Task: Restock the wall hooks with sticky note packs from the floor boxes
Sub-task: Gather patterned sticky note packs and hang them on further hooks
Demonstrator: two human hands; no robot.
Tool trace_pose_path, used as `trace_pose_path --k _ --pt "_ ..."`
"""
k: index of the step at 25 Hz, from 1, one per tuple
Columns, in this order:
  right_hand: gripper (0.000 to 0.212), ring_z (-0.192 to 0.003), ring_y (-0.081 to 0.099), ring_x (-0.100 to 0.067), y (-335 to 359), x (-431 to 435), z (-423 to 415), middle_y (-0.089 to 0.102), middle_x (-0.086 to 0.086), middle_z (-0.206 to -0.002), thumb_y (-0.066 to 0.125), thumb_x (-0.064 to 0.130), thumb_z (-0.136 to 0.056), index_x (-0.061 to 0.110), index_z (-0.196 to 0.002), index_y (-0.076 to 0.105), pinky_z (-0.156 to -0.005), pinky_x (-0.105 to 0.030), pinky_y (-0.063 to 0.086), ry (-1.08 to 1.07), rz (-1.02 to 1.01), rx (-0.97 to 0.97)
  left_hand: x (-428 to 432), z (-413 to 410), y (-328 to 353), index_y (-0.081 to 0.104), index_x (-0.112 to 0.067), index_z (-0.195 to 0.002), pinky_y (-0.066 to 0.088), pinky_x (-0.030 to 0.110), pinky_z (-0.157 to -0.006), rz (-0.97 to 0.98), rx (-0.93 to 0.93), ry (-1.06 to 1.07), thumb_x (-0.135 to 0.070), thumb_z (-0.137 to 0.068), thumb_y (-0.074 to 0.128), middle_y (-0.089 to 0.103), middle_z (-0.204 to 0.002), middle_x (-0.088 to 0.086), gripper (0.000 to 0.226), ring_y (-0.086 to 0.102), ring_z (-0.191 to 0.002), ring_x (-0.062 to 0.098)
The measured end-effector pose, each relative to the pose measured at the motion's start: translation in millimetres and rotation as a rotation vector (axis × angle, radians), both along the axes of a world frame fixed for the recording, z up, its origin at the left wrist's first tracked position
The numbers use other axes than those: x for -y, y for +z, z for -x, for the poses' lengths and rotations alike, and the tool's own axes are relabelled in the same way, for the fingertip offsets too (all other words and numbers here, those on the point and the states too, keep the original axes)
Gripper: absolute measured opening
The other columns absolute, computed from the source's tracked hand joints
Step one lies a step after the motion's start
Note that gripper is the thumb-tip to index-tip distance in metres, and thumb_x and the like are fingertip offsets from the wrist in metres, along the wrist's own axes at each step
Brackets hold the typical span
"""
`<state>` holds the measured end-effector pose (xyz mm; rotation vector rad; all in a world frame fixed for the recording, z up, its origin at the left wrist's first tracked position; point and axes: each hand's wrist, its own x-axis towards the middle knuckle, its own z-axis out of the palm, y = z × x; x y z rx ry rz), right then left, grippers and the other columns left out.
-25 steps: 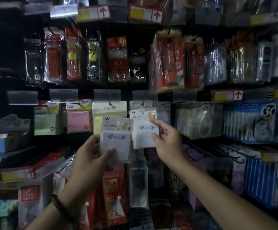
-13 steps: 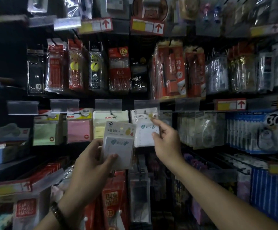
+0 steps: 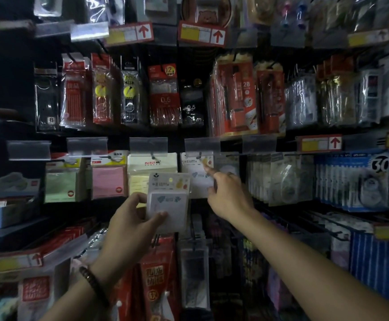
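Place: a dimly lit stationery shop aisle.
Display: a dark wall of hooks [image 3: 152, 156], each hung with rows of sealed retail packs.
Goods: pen packs [image 3: 165, 98], sticky note packs [image 3: 108, 180] and correction tape packs [image 3: 360, 181].
Labels: clear price-tag holders [image 3: 148, 146] above the hooks, and yellow price tags [image 3: 201, 34] with red arrows.

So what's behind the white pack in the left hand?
A yellow sticky note pack hangs on its hook behind the white pack that the left hand holds. Its lower right corner is covered, and so is whatever hangs further back on that hook.
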<state>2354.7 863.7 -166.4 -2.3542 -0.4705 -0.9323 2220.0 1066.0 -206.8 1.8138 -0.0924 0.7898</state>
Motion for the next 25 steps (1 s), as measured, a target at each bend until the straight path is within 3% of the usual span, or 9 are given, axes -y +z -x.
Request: trace_pose_path --k 2,5,8,10,13,17,21,25 --pt "0.055 -0.077 0.061 -0.009 -6 7 9 0.059 0.004 -0.122 0.054 0.031 -0.108 0.046 -0.159 0.041 -0.056 -0.023 0.044 0.03 -0.056 0.092 3 -3 -1 0.061 -0.022 -0.111 0.069 0.047 -0.068 0.005 0.003 -0.014 -0.016 -0.095 0.077 0.082 -0.103 0.002 0.023 0.081 -0.086 0.014" --pt "0.047 -0.076 0.07 -0.005 -27 16 25 0.068 0.007 -0.106 0.063 0.023 -0.106 0.032 -0.152 0.056 -0.063 -0.016 0.053 0.382 -0.314 0.166 10 -7 1 0.058 -0.02 -0.113 0.068 0.04 -0.065 0.029 0.007 -0.075 -0.015 -0.095 0.076 0.082 -0.104 0.003 0.026 0.082 -0.087 0.017" --pt "0.063 -0.084 0.077 -0.014 -41 18 47 0.072 0.003 -0.101 0.071 0.011 -0.101 0.036 -0.156 0.052 -0.07 -0.026 0.062 0.66 -0.456 0.013 24 -10 5 0.054 -0.016 -0.116 0.066 0.031 -0.064 0.068 0.008 -0.169 -0.012 -0.096 0.075 0.082 -0.107 0.005 0.03 0.082 -0.091 0.017" --pt "0.074 -0.09 0.079 -0.017 -46 18 52 0.075 -0.002 -0.101 0.072 0.006 -0.099 0.039 -0.159 0.044 -0.078 -0.031 0.065 0.739 -0.499 -0.064 31 -17 5 0.052 -0.016 -0.116 0.068 0.037 -0.069 0.073 0.015 -0.187 -0.011 -0.095 0.076 0.081 -0.11 0.007 0.032 0.082 -0.093 0.019" --pt "0.083 -0.091 0.079 -0.017 -49 19 43 0.076 -0.006 -0.097 0.071 0.0 -0.099 0.044 -0.162 0.038 -0.083 -0.034 0.066 0.727 -0.551 -0.074 39 -24 3 0.051 -0.024 -0.11 0.068 0.043 -0.072 0.016 0.055 -0.127 -0.018 -0.093 0.08 0.08 -0.111 0.007 0.034 0.081 -0.093 0.018" --pt "0.078 -0.074 0.07 -0.008 -43 22 25 0.067 0.006 -0.088 0.067 -0.005 -0.1 0.046 -0.156 0.048 -0.071 -0.025 0.062 0.674 -0.528 -0.017 38 -14 6 0.051 -0.027 -0.11 0.063 0.024 -0.061 -0.163 0.145 0.1 -0.023 -0.093 0.081 0.07 -0.107 -0.005 0.034 0.078 -0.087 0.009" --pt "0.067 -0.085 0.077 -0.013 -33 15 21 0.06 0.028 -0.13 0.064 -0.003 -0.102 0.046 -0.148 0.058 -0.073 -0.04 0.068 0.658 -0.543 0.007 33 -7 6 0.055 -0.03 -0.109 0.057 0.023 -0.052 -0.259 0.126 0.159 -0.026 -0.096 0.077 0.069 -0.1 -0.006 0.027 0.072 -0.073 0.007" --pt "0.066 -0.1 0.076 -0.009 -20 9 18 0.06 0.017 -0.135 0.063 -0.002 -0.103 0.044 -0.149 0.053 -0.072 -0.035 0.068 0.664 -0.563 0.03 26 -7 5 0.057 -0.035 -0.098 0.053 0.023 -0.049 -0.308 0.13 0.17 -0.023 -0.097 0.075 0.071 -0.093 0.001 0.022 0.069 -0.061 0.009"
